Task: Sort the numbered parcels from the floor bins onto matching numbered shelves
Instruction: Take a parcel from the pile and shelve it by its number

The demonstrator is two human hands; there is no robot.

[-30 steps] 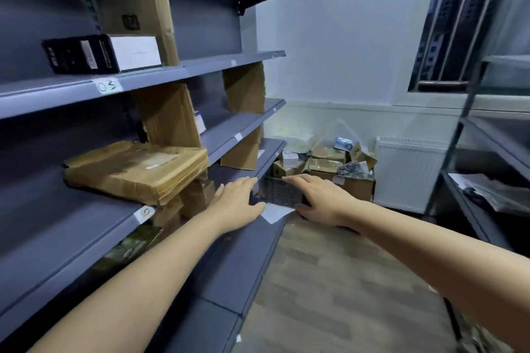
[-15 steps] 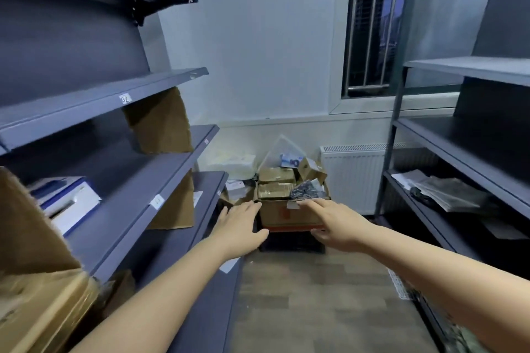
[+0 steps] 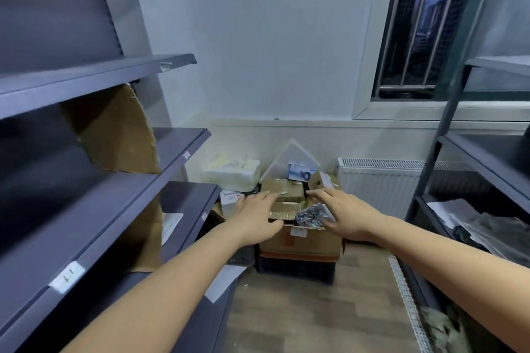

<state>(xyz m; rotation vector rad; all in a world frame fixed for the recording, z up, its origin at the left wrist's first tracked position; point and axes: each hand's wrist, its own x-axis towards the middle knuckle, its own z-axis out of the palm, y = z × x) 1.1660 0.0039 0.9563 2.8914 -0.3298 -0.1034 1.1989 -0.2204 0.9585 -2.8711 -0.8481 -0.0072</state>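
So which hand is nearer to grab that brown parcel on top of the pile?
Probably the left hand: its straight fingers already reach over the brown parcel atop the heap. The right hand hovers beside it, above the crinkly silver packet. Neither grips anything.

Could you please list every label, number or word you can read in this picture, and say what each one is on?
None can be read for certain.
White tag on the near shelf edge: handwriting, blurred.
Tags at and on farther shelf edges: too small.
Blue-and-white box on the parcel pile: print blurred.
Label on the big cardboard box: illegible.
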